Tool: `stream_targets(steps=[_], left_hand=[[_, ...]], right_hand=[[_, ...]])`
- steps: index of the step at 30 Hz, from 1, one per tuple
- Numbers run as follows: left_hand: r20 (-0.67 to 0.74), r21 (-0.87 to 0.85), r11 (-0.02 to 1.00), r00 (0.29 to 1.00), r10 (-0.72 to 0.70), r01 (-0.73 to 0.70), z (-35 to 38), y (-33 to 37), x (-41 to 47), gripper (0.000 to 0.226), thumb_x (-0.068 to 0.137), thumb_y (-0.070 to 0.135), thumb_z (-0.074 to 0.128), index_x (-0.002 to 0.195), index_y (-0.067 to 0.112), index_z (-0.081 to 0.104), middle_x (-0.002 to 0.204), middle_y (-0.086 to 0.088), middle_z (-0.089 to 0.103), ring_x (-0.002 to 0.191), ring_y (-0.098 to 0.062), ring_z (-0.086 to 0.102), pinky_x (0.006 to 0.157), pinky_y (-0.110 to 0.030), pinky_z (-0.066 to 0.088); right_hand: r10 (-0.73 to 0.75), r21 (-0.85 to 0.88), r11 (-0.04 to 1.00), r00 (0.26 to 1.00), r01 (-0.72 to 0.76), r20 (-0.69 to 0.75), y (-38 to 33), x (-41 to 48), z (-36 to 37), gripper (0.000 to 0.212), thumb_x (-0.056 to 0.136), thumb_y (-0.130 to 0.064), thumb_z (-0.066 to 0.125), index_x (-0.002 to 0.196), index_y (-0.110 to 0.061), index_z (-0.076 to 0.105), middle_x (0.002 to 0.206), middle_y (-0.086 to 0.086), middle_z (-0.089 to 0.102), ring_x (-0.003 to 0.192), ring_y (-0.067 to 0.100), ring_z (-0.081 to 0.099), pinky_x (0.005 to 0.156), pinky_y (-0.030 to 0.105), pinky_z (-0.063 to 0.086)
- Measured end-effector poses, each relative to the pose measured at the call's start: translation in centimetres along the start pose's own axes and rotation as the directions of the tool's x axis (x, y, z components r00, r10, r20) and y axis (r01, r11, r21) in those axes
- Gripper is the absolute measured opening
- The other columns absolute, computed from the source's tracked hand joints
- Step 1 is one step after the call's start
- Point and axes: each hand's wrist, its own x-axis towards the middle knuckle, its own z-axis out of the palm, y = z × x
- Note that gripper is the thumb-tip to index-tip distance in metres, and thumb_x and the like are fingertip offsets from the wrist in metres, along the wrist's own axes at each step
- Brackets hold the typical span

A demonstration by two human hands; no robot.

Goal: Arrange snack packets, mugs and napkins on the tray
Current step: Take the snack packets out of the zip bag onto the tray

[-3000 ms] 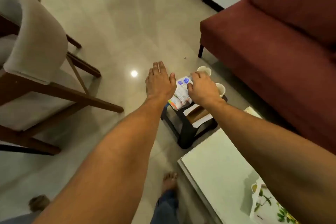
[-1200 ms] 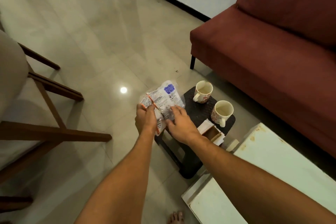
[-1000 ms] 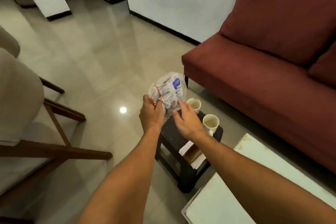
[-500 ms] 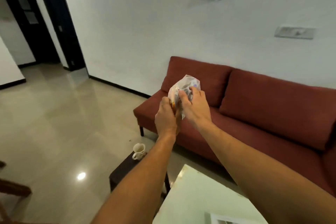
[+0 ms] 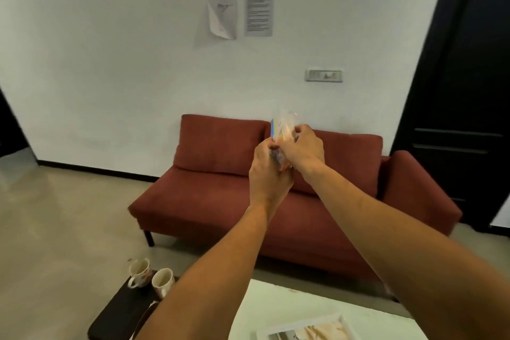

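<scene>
My left hand and my right hand are raised in front of me, both closed on a bunch of clear and coloured snack packets. Two white patterned mugs stand on a small black stool at the lower left. A white napkin edge shows beside my left forearm on that stool. The corner of a white tray with a leaf print lies on the pale table at the bottom.
A dark red sofa runs along the white wall behind my hands. A black door stands at the right. Papers hang on the wall. Grey tiled floor spreads to the left.
Both hands lifted the snack packets off the black stool and carried them up and to the right. My view swung up from the floor to the sofa and wall.
</scene>
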Motion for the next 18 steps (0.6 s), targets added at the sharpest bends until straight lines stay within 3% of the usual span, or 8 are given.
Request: stream_targets(steps=[2,4,7,9,11,13,16,18], left_hand=[[0.117,-0.101,0.995,0.993,0.003,0.009,1.3,0.8,0.1,0.075,0.075,0.036,0.082,0.138,0.023,0.041,0.137,0.008,0.053,0.113,-0.009,0.062,0.088,-0.032,0.057],[0.27,-0.272,0.955,0.962,-0.047,0.123,2.5,1.4,0.2,0.085,0.077,0.037,0.079,0.149,0.024,0.034,0.146,0.007,0.046,0.121,-0.005,0.056,0.095,-0.025,0.054],[0.438,-0.581,0.642,0.857,-0.27,0.5,4.4,2.1,1.4,0.091,0.076,0.027,0.059,0.158,0.012,0.023,0.14,-0.006,0.051,0.117,-0.014,0.056,0.097,-0.03,0.053],[0.53,-0.594,0.431,0.734,-0.426,0.679,5.6,1.8,2.5,0.086,0.077,0.025,0.055,0.154,0.0,0.028,0.115,-0.01,0.064,0.096,-0.019,0.065,0.072,-0.029,0.056],[0.554,-0.461,0.41,0.616,-0.559,0.787,6.7,1.2,3.1,0.06,0.088,0.023,0.06,0.141,-0.002,0.045,0.108,-0.014,0.07,0.079,-0.021,0.07,0.053,-0.028,0.054],[0.558,-0.332,0.436,0.546,-0.625,0.837,7.8,0.4,3.2,0.034,0.092,0.02,0.067,0.119,0.001,0.059,0.106,-0.015,0.071,0.074,-0.021,0.07,0.05,-0.027,0.053],[0.572,-0.245,0.469,0.517,-0.636,0.848,8.7,-0.9,3.2,0.012,0.091,0.01,0.072,0.099,0.004,0.065,0.101,-0.014,0.07,0.075,-0.021,0.067,0.057,-0.031,0.053],[0.568,-0.244,0.479,0.525,-0.634,0.843,9.1,-1.4,3.2,0.01,0.089,0.006,0.074,0.098,0.003,0.069,0.098,-0.014,0.071,0.08,-0.023,0.068,0.06,-0.032,0.054]], right_hand=[[0.012,-0.026,1.0,0.999,-0.013,-0.05,1.3,0.1,-2.1,0.032,0.08,-0.033,0.066,0.11,-0.021,0.063,0.107,0.003,0.069,0.096,0.022,0.066,0.078,0.032,0.051],[0.009,-0.076,0.997,0.996,-0.015,-0.089,2.7,0.0,-3.9,0.016,0.08,-0.027,0.065,0.096,-0.024,0.062,0.101,0.003,0.07,0.098,0.025,0.067,0.084,0.037,0.055],[0.016,-0.134,0.99,0.991,-0.033,-0.132,4.8,-0.5,-6.0,0.024,0.081,-0.024,0.063,0.105,-0.021,0.067,0.107,0.005,0.072,0.102,0.026,0.066,0.09,0.042,0.055],[0.037,-0.142,0.988,0.99,-0.057,-0.139,6.2,-0.9,-6.8,0.033,0.082,-0.021,0.062,0.115,-0.018,0.067,0.108,0.004,0.071,0.101,0.025,0.066,0.089,0.043,0.056],[0.048,-0.148,0.987,0.989,-0.069,-0.136,7.6,-1.3,-7.1,0.033,0.083,-0.019,0.061,0.115,-0.017,0.068,0.105,0.003,0.071,0.096,0.022,0.066,0.083,0.038,0.057],[0.04,-0.172,0.983,0.992,-0.061,-0.123,8.8,-1.8,-7.2,0.029,0.086,-0.016,0.061,0.114,-0.017,0.068,0.102,0.002,0.071,0.092,0.02,0.065,0.078,0.034,0.056],[0.075,-0.181,0.979,0.99,-0.095,-0.115,10.8,-2.6,-6.8,0.023,0.085,-0.011,0.06,0.105,-0.018,0.068,0.095,-0.001,0.07,0.09,0.019,0.066,0.07,0.031,0.055],[0.124,-0.172,0.975,0.986,-0.142,-0.11,12.2,-3.0,-6.3,0.015,0.084,-0.015,0.063,0.098,-0.018,0.068,0.09,-0.002,0.069,0.088,0.02,0.067,0.072,0.034,0.056]])
